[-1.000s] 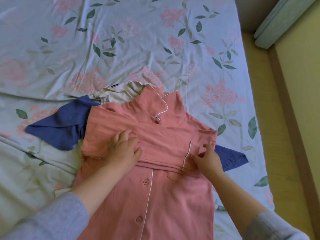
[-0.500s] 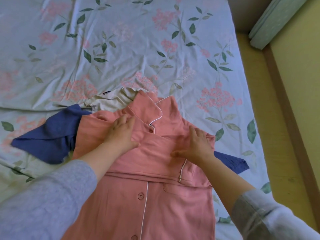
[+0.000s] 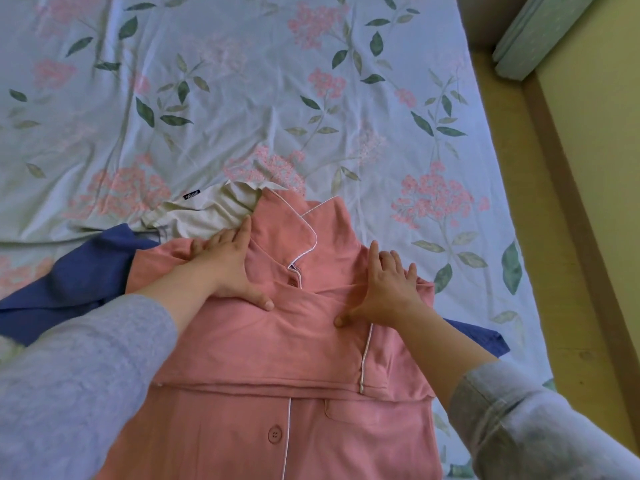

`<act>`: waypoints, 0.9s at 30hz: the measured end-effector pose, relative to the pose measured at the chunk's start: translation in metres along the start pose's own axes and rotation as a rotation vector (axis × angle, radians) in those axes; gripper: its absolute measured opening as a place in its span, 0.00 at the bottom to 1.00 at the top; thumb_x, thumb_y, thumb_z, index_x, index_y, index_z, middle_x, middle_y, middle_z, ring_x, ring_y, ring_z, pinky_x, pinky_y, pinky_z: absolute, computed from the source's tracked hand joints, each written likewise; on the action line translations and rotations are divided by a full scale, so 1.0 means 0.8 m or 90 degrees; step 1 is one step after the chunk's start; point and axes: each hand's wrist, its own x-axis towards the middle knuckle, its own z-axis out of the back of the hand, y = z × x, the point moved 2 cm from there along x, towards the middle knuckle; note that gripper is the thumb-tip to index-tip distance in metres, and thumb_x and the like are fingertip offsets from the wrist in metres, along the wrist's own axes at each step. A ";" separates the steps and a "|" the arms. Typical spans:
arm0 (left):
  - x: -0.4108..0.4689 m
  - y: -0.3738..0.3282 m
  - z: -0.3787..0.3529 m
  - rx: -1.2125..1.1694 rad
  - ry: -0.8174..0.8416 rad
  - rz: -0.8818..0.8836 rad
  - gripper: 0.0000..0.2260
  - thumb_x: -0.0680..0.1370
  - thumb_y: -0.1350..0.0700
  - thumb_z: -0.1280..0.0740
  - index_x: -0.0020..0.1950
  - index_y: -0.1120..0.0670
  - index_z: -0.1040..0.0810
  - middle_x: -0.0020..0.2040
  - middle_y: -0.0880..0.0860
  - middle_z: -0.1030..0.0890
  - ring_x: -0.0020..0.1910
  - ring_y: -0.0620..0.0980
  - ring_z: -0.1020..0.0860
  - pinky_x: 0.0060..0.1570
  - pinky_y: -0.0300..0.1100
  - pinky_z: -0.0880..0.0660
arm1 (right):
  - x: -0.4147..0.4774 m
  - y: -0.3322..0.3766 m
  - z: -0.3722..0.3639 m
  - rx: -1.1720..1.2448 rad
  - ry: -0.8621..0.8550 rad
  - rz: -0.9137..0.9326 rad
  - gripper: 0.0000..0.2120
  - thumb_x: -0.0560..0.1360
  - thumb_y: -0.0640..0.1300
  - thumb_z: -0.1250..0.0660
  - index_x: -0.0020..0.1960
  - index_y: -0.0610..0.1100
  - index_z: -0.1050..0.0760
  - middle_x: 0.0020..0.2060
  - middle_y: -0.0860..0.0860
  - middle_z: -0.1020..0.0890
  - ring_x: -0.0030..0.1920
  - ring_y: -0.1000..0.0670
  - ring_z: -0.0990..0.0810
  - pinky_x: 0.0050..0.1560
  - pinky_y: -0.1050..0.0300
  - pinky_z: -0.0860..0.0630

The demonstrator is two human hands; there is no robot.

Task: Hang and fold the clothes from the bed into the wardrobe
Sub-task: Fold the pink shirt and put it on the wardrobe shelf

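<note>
Shirt: pink pyjama shirt (image 3: 311, 358) lies flat on the bed (image 3: 242, 98), button side up, at 6 o'clock in view, with its sleeves folded across the chest.
Left hand: left hand (image 3: 227, 268) is flat with fingers spread, pressing the shoulder at 9 o'clock of the collar (image 3: 294, 223).
Right hand: right hand (image 3: 384, 289) is flat and spread with the thumb out, pressing the shoulder at 3 o'clock of the collar.
Change: a second ago both hands sat lower on the sleeve band, the right pinching near the cuff. Now both have slid up and pinch nothing.
Meaning: the sleeve fold looks set and this is smoothing. The hem fold likely comes next. The wardrobe is not in view.
Under shirt: blue garment (image 3: 76, 282) pokes out at 9 and 3 o'clock, cream garment (image 3: 207, 213) at 11 o'clock.
</note>
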 end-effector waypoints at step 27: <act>-0.113 0.009 0.013 -0.129 -0.201 -0.115 0.09 0.67 0.55 0.29 0.42 0.49 0.28 0.39 0.48 0.26 0.40 0.52 0.26 0.28 0.40 0.38 | -0.097 0.022 0.021 0.005 -0.163 0.061 0.04 0.71 0.46 0.36 0.44 0.50 0.30 0.30 0.56 0.32 0.35 0.47 0.29 0.31 0.56 0.42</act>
